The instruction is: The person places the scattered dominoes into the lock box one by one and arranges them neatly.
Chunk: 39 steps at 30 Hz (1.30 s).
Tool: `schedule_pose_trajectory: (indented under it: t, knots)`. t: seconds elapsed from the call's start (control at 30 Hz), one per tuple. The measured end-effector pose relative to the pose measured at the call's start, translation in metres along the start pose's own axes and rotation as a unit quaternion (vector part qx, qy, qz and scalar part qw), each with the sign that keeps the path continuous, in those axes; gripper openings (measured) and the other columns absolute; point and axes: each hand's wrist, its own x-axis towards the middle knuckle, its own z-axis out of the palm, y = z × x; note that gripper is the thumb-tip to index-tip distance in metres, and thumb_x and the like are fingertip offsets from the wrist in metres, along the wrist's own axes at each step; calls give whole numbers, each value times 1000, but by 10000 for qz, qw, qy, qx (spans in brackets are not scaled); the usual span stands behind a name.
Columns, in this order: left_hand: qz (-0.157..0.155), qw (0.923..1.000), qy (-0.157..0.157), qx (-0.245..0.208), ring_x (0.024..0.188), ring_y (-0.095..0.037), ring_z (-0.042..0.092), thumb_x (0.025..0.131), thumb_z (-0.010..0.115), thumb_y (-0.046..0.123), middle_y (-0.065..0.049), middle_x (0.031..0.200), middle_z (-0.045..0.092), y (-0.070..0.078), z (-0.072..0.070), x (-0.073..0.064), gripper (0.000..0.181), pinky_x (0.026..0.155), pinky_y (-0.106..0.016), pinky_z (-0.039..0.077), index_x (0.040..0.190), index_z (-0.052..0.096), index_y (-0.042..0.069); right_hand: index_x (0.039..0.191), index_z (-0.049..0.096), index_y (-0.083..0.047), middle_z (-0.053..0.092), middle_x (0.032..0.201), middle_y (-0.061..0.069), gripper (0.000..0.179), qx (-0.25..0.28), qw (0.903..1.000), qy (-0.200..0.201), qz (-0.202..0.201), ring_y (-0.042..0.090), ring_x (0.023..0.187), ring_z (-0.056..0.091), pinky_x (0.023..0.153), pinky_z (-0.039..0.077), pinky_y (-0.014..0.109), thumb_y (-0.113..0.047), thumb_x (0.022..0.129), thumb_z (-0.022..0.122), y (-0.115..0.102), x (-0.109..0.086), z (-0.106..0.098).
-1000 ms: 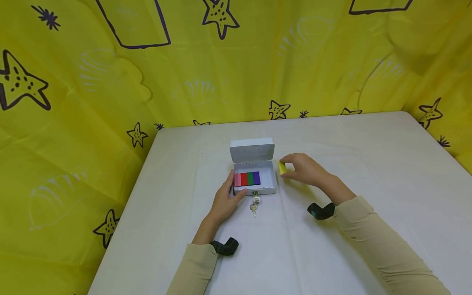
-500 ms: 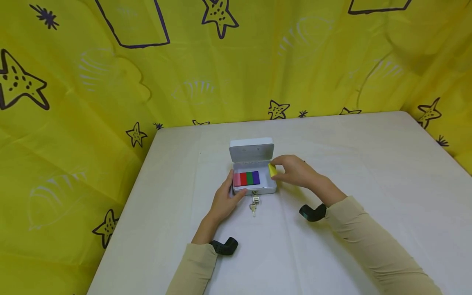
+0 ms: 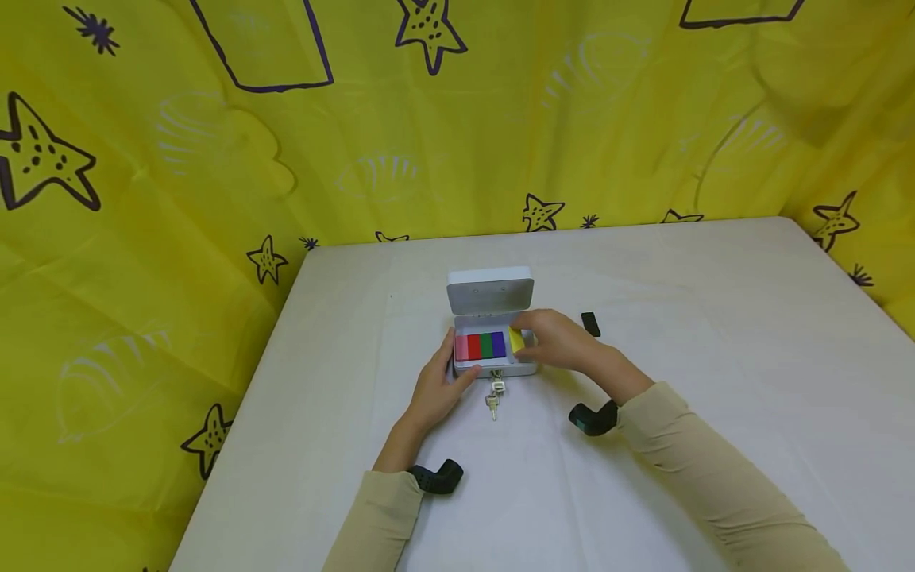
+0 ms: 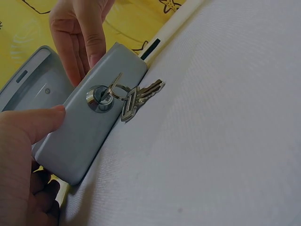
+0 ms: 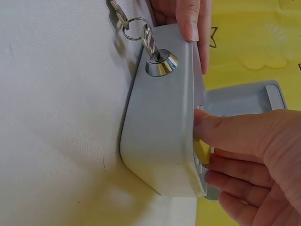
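A small grey metal cash box (image 3: 525,369) stands on the table with its lid (image 3: 491,297) raised. Pink, red, green and purple blocks (image 3: 480,346) lie side by side in its left part. My right hand (image 3: 557,340) pinches a yellow block (image 3: 516,341) inside the box, right of the purple one; in the right wrist view the yellow block (image 5: 202,151) is partly hidden by thumb and rim. My left hand (image 3: 434,391) holds the box's front left corner, thumb (image 4: 42,121) over the front rim and fingers along the side.
A key sits in the front lock (image 4: 99,98), and a second key (image 4: 134,101) hangs from its ring. A small black piece (image 3: 590,324) lies on the white-covered table (image 3: 357,334) beyond my right hand. Yellow cloth (image 3: 472,135) hangs behind.
My right hand has carried the yellow block leftward, from beside the box to inside it near the purple block. The black piece has come into view. My left hand has stayed on the box.
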Motion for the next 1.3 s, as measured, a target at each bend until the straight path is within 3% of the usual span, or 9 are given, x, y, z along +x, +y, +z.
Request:
schedule_pose_trajectory:
  t: [0.33,0.67,0.93,1.3]
  knots:
    - [-132,9999,-41,-21,135,-19,21,88,58,40,-3,150,22,1,0,0,79,107,-37,22,148,16,10,114,61,5,61,113,16,44,-219,9997,-16,-119,31,106,55,93,42,43,-16,77,74,-1,5,7]
    - [-34,10000,-21,-80,135,-20,21,88,58,40,-4,149,22,0,0,0,80,107,-37,22,148,16,9,111,63,4,63,108,14,42,-402,9990,2,-204,28,96,57,90,44,42,-15,76,76,2,10,11]
    - [49,9999,6,-109,135,-22,21,88,59,38,-6,149,23,1,-1,0,80,107,-39,22,147,16,7,101,66,0,60,82,4,32,-709,9974,-87,-129,20,72,49,73,48,32,-14,75,77,0,16,13]
    - [47,9999,15,-120,135,-22,22,88,59,38,-7,149,23,0,0,0,80,107,-39,22,147,16,6,89,65,-1,50,67,-1,23,-1271,9915,-149,-250,18,65,45,61,42,29,-14,74,77,-6,19,14]
